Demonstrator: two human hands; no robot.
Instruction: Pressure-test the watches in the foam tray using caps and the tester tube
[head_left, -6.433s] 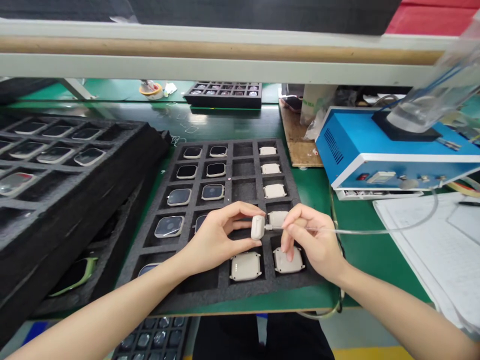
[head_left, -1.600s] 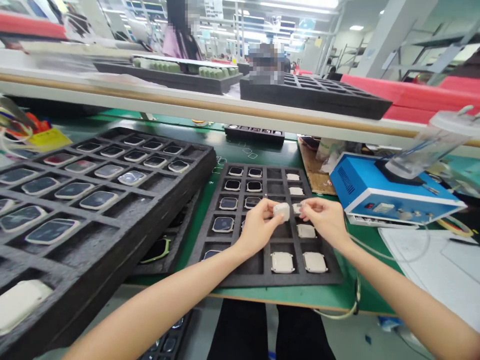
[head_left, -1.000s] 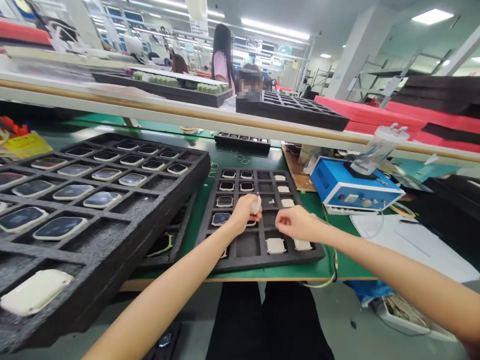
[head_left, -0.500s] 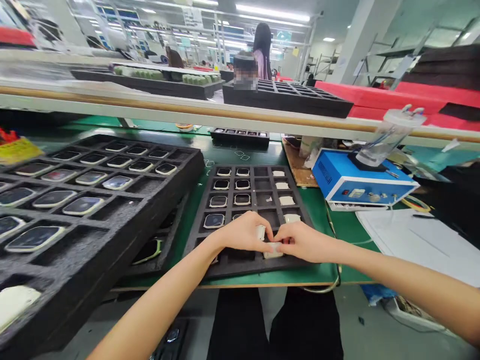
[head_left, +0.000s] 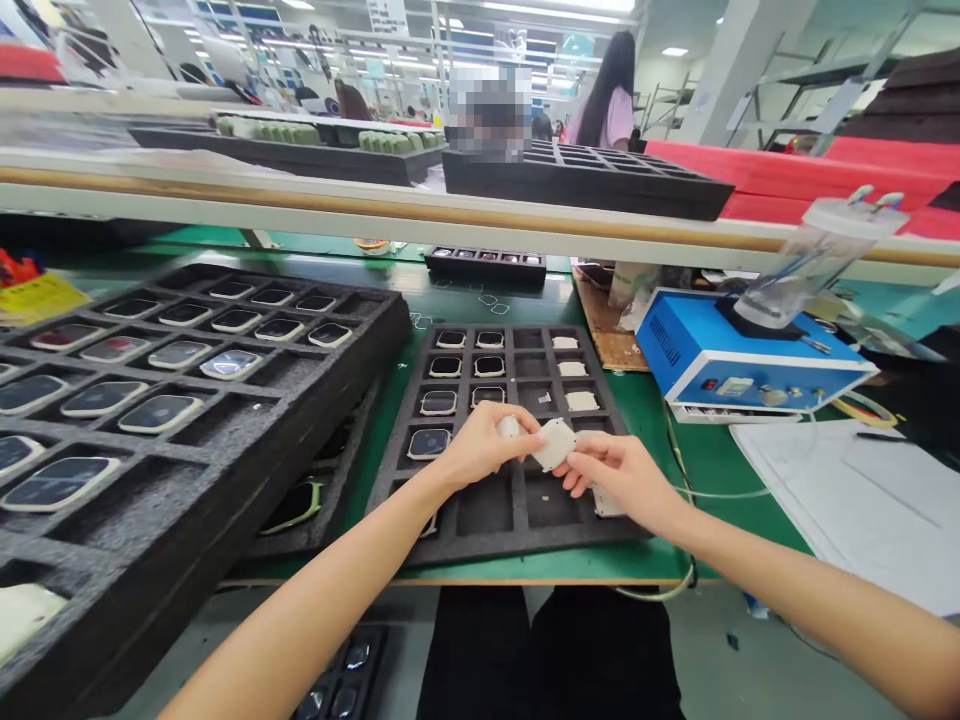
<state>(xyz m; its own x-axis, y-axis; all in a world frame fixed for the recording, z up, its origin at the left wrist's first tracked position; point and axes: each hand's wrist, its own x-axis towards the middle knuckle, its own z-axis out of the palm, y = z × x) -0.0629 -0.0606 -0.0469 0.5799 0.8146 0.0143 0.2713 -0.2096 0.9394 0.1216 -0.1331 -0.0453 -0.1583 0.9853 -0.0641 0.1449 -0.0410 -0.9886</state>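
My left hand [head_left: 491, 440] is closed, with its thumb and fingertips pinching a white square watch back cover [head_left: 555, 445] with rounded corners. Another small white piece [head_left: 509, 427] is tucked in the same hand, mostly hidden by the fingers. The fingertips of my right hand [head_left: 619, 480] grip the cover's right edge. Both hands are above a black foam tray [head_left: 450, 512]. Its left columns hold dark-faced watch cases [head_left: 429, 443] with light frames. White covers [head_left: 581, 401] lie in the right column, one partly behind my right hand. A tiny pale bit [head_left: 545, 498] lies in a front compartment.
Stacked foam trays [head_left: 247, 480] with more watch cases stand at left. At right are a blue control box [head_left: 750, 350] carrying a clear cylinder [head_left: 821, 260], a cable, and white paper [head_left: 832, 490]. A shelf [head_left: 360, 205] crosses behind, with people beyond it.
My hands have lifted the white cover and moved slightly apart. Its flat face now shows between them. My right hand has opened out somewhat and shifted right.
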